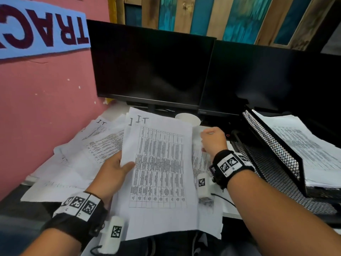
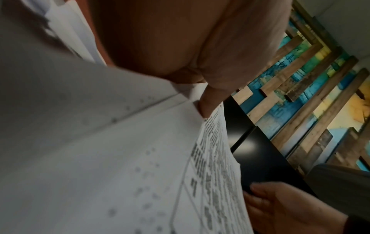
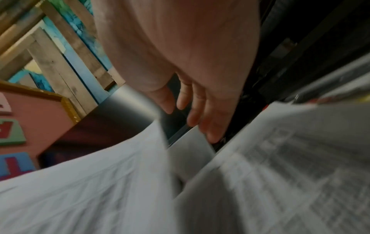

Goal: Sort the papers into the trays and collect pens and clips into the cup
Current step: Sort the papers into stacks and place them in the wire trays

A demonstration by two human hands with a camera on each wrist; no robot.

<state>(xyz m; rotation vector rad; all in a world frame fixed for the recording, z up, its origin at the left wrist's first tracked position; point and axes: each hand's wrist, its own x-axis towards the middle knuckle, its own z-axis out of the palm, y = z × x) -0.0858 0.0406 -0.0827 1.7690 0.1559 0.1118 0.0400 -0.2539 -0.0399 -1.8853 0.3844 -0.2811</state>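
My left hand [image 1: 124, 165] pinches the left edge of a printed sheet [image 1: 160, 163] marked "I.T", thumb on top, and holds it lifted over the desk. In the left wrist view the thumb [image 2: 210, 102] presses on that sheet [image 2: 124, 166]. My right hand [image 1: 212, 140] hovers just right of the sheet, near the white paper cup [image 1: 188, 119]. Its fingers [image 3: 197, 114] hang relaxed and hold nothing. More printed papers [image 1: 96, 145] lie spread on the desk to the left and under the held sheet. No pen or clip is plain to see.
Black mesh trays stand at the right: the upper one [image 1: 273, 145] holds a stack of papers [image 1: 304, 148], the lower one [image 1: 267, 174] shows bare mesh. Two dark monitors [image 1: 151, 67] stand along the back, and a pink wall [image 1: 46, 108] closes the left side.
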